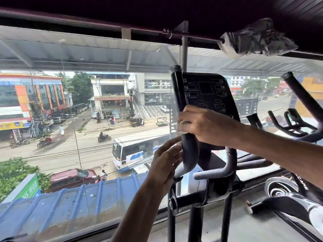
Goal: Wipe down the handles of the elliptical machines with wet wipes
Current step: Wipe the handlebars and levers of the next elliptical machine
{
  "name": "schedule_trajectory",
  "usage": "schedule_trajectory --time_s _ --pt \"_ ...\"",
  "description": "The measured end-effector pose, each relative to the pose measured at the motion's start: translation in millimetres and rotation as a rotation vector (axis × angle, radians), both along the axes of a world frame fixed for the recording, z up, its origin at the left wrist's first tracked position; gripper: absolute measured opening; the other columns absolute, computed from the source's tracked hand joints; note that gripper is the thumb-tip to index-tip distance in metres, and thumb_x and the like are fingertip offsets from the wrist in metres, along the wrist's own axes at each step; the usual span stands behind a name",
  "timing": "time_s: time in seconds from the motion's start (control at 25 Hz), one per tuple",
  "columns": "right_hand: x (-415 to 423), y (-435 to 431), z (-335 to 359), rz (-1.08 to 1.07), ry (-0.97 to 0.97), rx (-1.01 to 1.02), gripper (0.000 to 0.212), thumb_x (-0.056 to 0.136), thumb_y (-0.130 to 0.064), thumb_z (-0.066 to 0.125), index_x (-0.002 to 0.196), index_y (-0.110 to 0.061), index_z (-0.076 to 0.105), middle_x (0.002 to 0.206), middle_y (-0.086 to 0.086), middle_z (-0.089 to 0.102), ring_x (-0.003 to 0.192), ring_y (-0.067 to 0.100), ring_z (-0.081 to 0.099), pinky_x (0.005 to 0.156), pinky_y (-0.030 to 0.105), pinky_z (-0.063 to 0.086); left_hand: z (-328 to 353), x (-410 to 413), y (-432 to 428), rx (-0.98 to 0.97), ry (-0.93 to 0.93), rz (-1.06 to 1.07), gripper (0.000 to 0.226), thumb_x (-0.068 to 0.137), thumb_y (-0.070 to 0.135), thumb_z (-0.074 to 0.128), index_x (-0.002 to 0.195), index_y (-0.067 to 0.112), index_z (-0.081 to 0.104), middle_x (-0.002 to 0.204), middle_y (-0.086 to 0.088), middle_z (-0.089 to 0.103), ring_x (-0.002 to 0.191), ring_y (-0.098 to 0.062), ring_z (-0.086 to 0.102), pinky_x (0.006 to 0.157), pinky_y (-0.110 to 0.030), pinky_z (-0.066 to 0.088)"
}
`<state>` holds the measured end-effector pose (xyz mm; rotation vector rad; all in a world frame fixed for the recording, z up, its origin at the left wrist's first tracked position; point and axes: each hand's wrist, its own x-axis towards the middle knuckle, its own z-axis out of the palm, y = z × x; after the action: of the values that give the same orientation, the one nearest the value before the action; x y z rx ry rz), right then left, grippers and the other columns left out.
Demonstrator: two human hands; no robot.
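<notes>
Here the glossy black, curved handle [190, 154] wears a white wipe [183, 132], clamped by the right hand's [206, 124] curled fingers; the left hand's [164, 159] straight fingers touch its bend.

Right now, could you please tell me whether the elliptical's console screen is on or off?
Off, it appears: the console screen is uniformly dark, and no digits or lights glow on it.

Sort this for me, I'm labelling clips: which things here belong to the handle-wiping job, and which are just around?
In the job:
wet wipe, pressed round the black handle by the right hand
left hand, touching that handle lower down
grey inner handlebar, no hand on it

Just around:
console
exercise bike handlebars
bundled cloth on the overhead rail
</notes>
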<state>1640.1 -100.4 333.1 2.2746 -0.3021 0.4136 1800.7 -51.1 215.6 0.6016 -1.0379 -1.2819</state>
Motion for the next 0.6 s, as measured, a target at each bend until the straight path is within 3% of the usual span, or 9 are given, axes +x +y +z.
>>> schedule_trajectory --time_s 0.12,0.28,0.52,0.6 --pt "14 -18 28 -0.104 0.054 -0.078 0.023 0.091 -0.003 0.067 0.106 -0.016 0.080 0.111 0.001 0.065 0.101 0.020 0.056 0.087 0.033 0.056 1 -2 2 -0.008 0.025 0.009 0.027 0.100 0.004 0.057 0.124 0.004 0.071 0.107 -0.011 0.075 0.091 -0.018 0.069 0.083 -0.024 0.054" --pt "23 -28 46 -0.155 -0.075 -0.066 0.020 0.086 0.000 0.072 0.101 -0.011 0.081 0.105 0.003 0.066 0.100 0.021 0.056 0.086 0.033 0.056 1 -2 2 0.001 0.040 0.024 0.027 0.100 0.005 0.058 0.124 0.003 0.070 0.108 -0.011 0.075 0.091 -0.017 0.070 0.083 -0.024 0.055" --pt "14 10 -4 -0.163 0.029 0.018 0.033 0.089 0.005 0.047 0.094 -0.015 0.073 0.110 -0.001 0.059 0.107 0.018 0.049 0.092 0.031 0.053 6 1 5 0.043 0.012 0.000 0.026 0.098 0.005 0.058 0.121 0.005 0.071 0.109 -0.010 0.075 0.090 -0.015 0.070 0.084 -0.023 0.053" --pt "7 20 -20 -0.153 0.005 0.051 0.035 0.090 0.005 0.043 0.098 -0.014 0.072 0.111 0.000 0.059 0.109 0.017 0.049 0.092 0.030 0.054 7 1 6 0.066 0.038 -0.036 0.019 0.094 0.006 0.059 0.108 0.008 0.072 0.102 -0.007 0.073 0.085 -0.013 0.068 0.083 -0.023 0.051"
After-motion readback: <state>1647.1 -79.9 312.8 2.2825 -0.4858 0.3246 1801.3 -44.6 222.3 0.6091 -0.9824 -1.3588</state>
